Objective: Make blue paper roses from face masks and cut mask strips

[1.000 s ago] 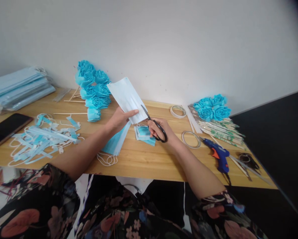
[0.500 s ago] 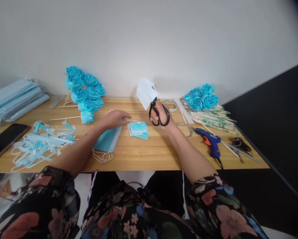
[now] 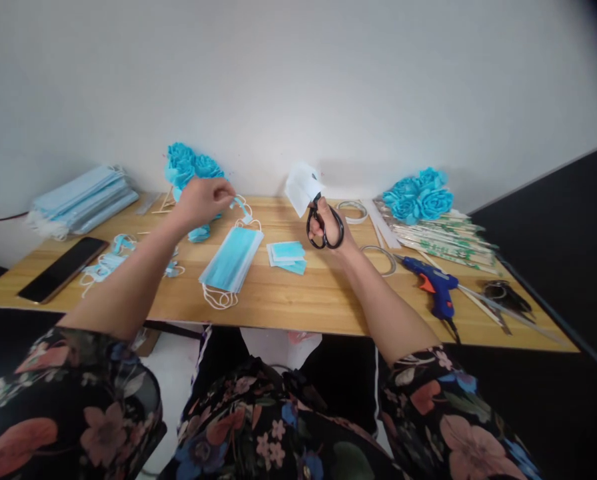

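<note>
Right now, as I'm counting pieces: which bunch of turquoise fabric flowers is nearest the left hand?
The turquoise flower bunch against the wall, just behind the left hand; the other bunch lies far right on wooden sticks.

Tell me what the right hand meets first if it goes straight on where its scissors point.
Probably the wall. The right hand holds the scissors raised, blades up and away, a white piece at their tip; nothing else shows on that line, though depth to the wall is unclear.

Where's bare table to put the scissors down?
Bare wood along the front edge between the mask and glue gun, and behind the squares toward the wall. Crowded: scraps and phone at the left end, sticks and flowers at the right.
</note>
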`<move>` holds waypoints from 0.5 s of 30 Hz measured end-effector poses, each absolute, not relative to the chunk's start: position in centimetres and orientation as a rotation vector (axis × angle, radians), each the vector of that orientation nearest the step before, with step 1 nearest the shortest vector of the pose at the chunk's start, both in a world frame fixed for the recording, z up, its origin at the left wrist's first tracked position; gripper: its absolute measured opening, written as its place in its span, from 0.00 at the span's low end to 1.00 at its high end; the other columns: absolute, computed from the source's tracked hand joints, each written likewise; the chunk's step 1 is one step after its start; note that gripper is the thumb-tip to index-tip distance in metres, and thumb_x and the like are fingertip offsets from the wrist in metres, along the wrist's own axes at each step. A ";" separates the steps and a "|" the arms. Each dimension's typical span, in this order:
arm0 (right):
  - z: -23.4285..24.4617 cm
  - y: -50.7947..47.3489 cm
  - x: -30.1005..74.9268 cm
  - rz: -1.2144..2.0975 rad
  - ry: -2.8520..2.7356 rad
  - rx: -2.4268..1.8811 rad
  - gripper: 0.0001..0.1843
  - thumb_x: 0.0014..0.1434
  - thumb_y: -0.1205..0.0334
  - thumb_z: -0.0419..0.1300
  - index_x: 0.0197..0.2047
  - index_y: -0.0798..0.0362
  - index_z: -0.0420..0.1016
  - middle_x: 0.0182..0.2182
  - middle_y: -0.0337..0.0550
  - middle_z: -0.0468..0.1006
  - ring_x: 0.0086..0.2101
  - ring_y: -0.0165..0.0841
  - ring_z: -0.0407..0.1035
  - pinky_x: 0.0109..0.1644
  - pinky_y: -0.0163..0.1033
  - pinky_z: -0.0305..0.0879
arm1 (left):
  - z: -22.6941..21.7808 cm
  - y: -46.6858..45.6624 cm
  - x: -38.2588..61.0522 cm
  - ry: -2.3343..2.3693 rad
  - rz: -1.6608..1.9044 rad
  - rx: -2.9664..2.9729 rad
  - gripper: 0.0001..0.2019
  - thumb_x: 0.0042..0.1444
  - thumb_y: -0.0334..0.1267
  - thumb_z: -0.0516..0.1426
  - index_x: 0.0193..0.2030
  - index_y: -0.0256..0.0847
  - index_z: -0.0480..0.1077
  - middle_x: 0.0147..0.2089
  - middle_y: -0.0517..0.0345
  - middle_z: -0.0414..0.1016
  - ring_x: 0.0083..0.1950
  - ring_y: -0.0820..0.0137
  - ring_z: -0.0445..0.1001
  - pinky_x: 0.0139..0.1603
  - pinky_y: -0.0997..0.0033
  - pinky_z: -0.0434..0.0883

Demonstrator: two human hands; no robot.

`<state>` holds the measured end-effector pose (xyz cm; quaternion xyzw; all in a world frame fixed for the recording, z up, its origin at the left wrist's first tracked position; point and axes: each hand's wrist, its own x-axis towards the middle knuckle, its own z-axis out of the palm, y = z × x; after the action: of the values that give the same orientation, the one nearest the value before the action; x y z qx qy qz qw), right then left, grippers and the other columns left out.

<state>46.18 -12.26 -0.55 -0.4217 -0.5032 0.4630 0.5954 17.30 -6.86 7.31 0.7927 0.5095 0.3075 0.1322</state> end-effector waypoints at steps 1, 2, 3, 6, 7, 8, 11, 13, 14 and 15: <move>-0.6 -12.3 46.1 1.079 -1.166 -0.981 0.41 0.48 0.20 0.60 0.38 0.54 0.76 0.13 0.29 0.62 0.15 0.25 0.58 0.22 0.34 0.68 | 8.4 -7.5 15.7 1.545 0.869 2.349 0.07 0.55 0.34 0.59 0.36 0.36 0.78 0.26 0.60 0.70 0.32 0.70 0.64 0.43 0.71 0.61; -0.6 -12.3 46.1 1.084 -1.164 -0.979 0.41 0.48 0.20 0.60 0.38 0.54 0.76 0.13 0.29 0.62 0.15 0.25 0.58 0.22 0.34 0.68 | 9.3 -8.2 13.9 1.608 0.834 2.391 0.07 0.57 0.34 0.58 0.38 0.35 0.78 0.27 0.62 0.70 0.33 0.72 0.64 0.45 0.72 0.62; -0.6 -12.3 46.0 1.091 -1.165 -0.978 0.41 0.48 0.21 0.60 0.39 0.54 0.76 0.13 0.28 0.62 0.15 0.25 0.58 0.22 0.34 0.68 | 10.0 -8.9 12.0 1.688 0.793 2.401 0.08 0.58 0.35 0.58 0.39 0.34 0.78 0.28 0.64 0.69 0.33 0.74 0.63 0.48 0.72 0.62; -0.8 -12.3 45.8 1.113 -1.178 -0.964 0.39 0.49 0.21 0.61 0.38 0.54 0.75 0.13 0.29 0.61 0.15 0.26 0.59 0.21 0.34 0.68 | 10.6 -10.5 6.3 1.920 0.666 2.405 0.11 0.62 0.38 0.56 0.42 0.34 0.77 0.30 0.66 0.69 0.35 0.78 0.63 0.55 0.70 0.64; -0.9 -12.3 45.8 1.118 -1.186 -0.955 0.39 0.50 0.22 0.61 0.38 0.53 0.75 0.13 0.28 0.61 0.15 0.26 0.59 0.21 0.35 0.68 | 10.3 -10.9 4.5 2.003 0.622 2.377 0.12 0.62 0.40 0.56 0.43 0.34 0.77 0.30 0.66 0.69 0.35 0.78 0.63 0.56 0.68 0.65; -1.0 -12.2 45.7 1.122 -1.194 -0.943 0.38 0.50 0.22 0.61 0.38 0.53 0.75 0.13 0.28 0.61 0.15 0.26 0.59 0.21 0.35 0.67 | 9.9 -11.1 2.9 2.069 0.572 2.346 0.12 0.62 0.40 0.56 0.43 0.35 0.77 0.30 0.65 0.69 0.35 0.76 0.64 0.56 0.65 0.66; -1.3 -12.2 45.6 1.123 -1.224 -0.912 0.38 0.50 0.21 0.60 0.37 0.53 0.74 0.12 0.28 0.59 0.15 0.27 0.61 0.21 0.35 0.66 | 7.9 -11.5 -0.7 2.161 0.618 2.325 0.12 0.63 0.41 0.54 0.44 0.40 0.78 0.34 0.57 0.71 0.43 0.61 0.72 0.60 0.54 0.66; -1.3 -12.2 45.5 1.121 -1.241 -0.920 0.38 0.51 0.21 0.60 0.36 0.52 0.74 0.12 0.29 0.59 0.15 0.28 0.61 0.21 0.35 0.64 | 6.5 -11.6 -1.2 2.059 0.966 2.324 0.11 0.62 0.45 0.57 0.46 0.47 0.79 0.39 0.52 0.75 0.54 0.52 0.72 0.64 0.53 0.63; -1.3 -12.3 45.5 1.121 -1.246 -0.931 0.38 0.51 0.21 0.60 0.36 0.52 0.73 0.12 0.29 0.59 0.15 0.28 0.61 0.21 0.35 0.64 | 5.9 -11.7 -0.7 1.964 1.093 2.306 0.12 0.60 0.46 0.59 0.47 0.49 0.79 0.42 0.52 0.76 0.56 0.50 0.72 0.65 0.54 0.63; -1.3 -12.4 45.4 1.121 -1.252 -0.943 0.37 0.51 0.21 0.59 0.35 0.52 0.73 0.12 0.29 0.60 0.15 0.28 0.61 0.21 0.35 0.63 | 5.4 -11.8 0.2 1.867 1.133 2.268 0.14 0.59 0.47 0.60 0.49 0.49 0.79 0.45 0.52 0.78 0.56 0.51 0.72 0.64 0.55 0.64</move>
<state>45.40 -12.37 -1.28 -0.4020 -0.5335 0.4776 0.5707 0.25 -11.77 5.35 0.7204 0.5929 0.3599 -0.0036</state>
